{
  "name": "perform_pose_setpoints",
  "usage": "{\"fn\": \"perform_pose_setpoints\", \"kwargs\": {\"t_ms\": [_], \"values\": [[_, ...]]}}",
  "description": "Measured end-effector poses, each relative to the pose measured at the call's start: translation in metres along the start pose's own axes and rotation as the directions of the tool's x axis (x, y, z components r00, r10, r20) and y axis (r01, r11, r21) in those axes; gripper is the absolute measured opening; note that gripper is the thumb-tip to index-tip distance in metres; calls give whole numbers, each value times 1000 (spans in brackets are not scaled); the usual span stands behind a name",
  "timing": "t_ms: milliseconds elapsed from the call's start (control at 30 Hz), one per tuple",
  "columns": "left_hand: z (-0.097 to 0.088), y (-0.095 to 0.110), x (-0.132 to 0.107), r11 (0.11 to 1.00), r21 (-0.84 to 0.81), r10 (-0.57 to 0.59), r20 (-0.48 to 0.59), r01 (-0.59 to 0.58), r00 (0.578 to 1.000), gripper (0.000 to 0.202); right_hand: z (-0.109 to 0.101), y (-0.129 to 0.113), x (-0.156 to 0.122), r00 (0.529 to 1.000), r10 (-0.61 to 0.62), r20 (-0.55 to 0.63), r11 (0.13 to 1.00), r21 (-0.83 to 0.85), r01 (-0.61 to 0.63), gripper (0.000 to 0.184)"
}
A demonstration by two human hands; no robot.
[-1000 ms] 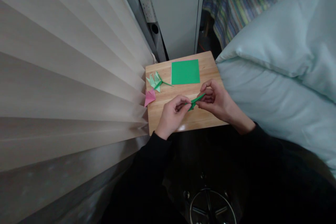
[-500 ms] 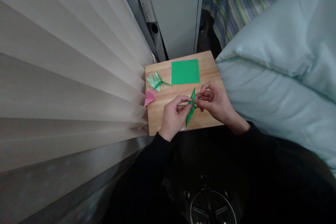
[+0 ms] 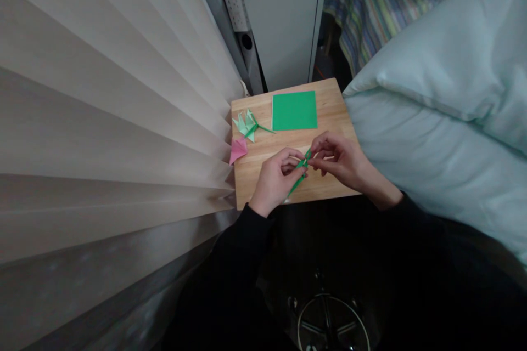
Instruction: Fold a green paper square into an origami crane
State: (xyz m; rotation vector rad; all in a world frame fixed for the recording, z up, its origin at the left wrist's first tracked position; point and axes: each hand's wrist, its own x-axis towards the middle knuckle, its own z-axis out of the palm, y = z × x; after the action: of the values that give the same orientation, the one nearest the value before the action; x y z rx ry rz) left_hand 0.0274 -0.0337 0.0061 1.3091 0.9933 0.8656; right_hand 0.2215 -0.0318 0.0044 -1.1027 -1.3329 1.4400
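Observation:
A narrow folded green paper [image 3: 297,184] is held edge-on above the front part of the small wooden table [image 3: 259,175]. My left hand [image 3: 276,178] pinches it near its middle between thumb and fingers. From the other side, the thumb and fingertips of my right hand [image 3: 340,160] grip its upper part. Fingertips hide some of the folds. Beyond my hands lies a stack of green square paper [image 3: 295,111]. Left of that stack rest a light green folded paper piece with a darker green stem [image 3: 252,127] and a pink folded paper flower [image 3: 238,150].
A pleated cream curtain [image 3: 123,120] borders the table's left edge. Pale blue bedding [image 3: 444,93] comes up to its right side. Behind stands a white cabinet [image 3: 282,22]. Below the front edge, a round metal chair base [image 3: 333,321] shows in the dark.
The folded green paper has turned, its upper end leaning further right and its face now seen more edge-on. Both hands still hold it. The whole view has shifted slightly.

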Motion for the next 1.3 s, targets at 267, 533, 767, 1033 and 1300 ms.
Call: {"fn": "perform_pose_setpoints", "kwargs": {"t_ms": [267, 533, 767, 1033, 1300], "values": [[-7, 0, -3, 928, 350, 117, 49, -127, 992, 18, -9, -1, -2, 997, 34, 71, 992, -120, -26, 25], [-6, 5, -3, 897, 414, 155, 35, -156, 987, 18, -3, -2, -1, 997, 71, 10, 994, -78, -70, 35], [-7, 1, -2, 973, 207, 100, 33, -104, 994, 13, -4, -8, -3, 993, 116, -10, 991, -62, -116, 31], [-7, 2, -1, 989, 148, 19, 35, -24, 999, 14, -4, -13, -3, 988, 152, -16, 986, -60, -153, 36], [-9, 4, -1, 993, 122, -5, 46, -1, 999, 14, -4, -17, -5, 992, 124, 21, 992, -28, -124, 37]]}}
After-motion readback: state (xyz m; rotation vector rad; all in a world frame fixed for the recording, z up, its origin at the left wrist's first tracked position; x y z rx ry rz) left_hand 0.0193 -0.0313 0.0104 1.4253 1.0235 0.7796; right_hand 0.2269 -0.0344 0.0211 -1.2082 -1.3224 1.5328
